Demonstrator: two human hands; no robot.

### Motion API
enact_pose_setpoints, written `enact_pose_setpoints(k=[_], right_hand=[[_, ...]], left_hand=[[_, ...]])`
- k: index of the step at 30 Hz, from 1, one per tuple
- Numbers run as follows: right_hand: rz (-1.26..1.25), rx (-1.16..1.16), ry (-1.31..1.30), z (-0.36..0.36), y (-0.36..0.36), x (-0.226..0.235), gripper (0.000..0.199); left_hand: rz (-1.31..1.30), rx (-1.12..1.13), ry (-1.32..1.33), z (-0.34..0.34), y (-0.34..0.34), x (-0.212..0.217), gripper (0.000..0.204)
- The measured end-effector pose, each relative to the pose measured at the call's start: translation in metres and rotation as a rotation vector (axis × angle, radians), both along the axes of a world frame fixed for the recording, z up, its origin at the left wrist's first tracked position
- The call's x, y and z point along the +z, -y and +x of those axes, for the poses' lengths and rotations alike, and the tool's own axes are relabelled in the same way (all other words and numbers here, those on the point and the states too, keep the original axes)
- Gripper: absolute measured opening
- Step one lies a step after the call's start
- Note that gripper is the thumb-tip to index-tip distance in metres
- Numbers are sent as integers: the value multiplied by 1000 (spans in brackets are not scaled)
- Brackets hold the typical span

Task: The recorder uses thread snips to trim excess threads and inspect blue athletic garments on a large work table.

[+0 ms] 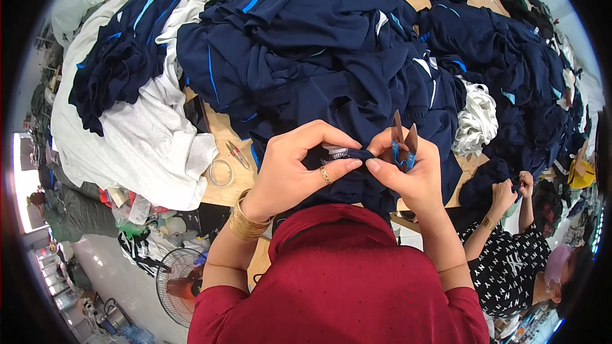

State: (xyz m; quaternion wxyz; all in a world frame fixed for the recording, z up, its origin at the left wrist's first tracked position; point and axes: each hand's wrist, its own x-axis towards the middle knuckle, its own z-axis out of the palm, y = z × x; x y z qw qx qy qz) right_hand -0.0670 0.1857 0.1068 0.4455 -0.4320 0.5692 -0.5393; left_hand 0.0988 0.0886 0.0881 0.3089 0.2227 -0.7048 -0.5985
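Grip (290,165) on navy garment (357,153)

A small grey-white label (336,151) sits just left of picture centre, sewn to the navy garment (357,153), pinched at the left hand (296,165). Crumpled plastic packages (137,210), white and green, lie at eight o'clock.

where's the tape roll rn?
Head view, person's left: the clear tape roll lies flat on the wooden table, just left of the left hand, beside a small pen-like tool and the white fabric.
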Motion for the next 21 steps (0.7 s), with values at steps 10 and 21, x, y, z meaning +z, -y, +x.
enact_pose_setpoints(k=[10, 21], right_hand=[[288, 66, 385, -8, -2, 4, 13], [-139, 55, -755, -23, -9, 30, 37]], left_hand=[[-148, -67, 35, 2, 2, 9, 12], [94, -133, 145, 3, 4, 20, 14]])
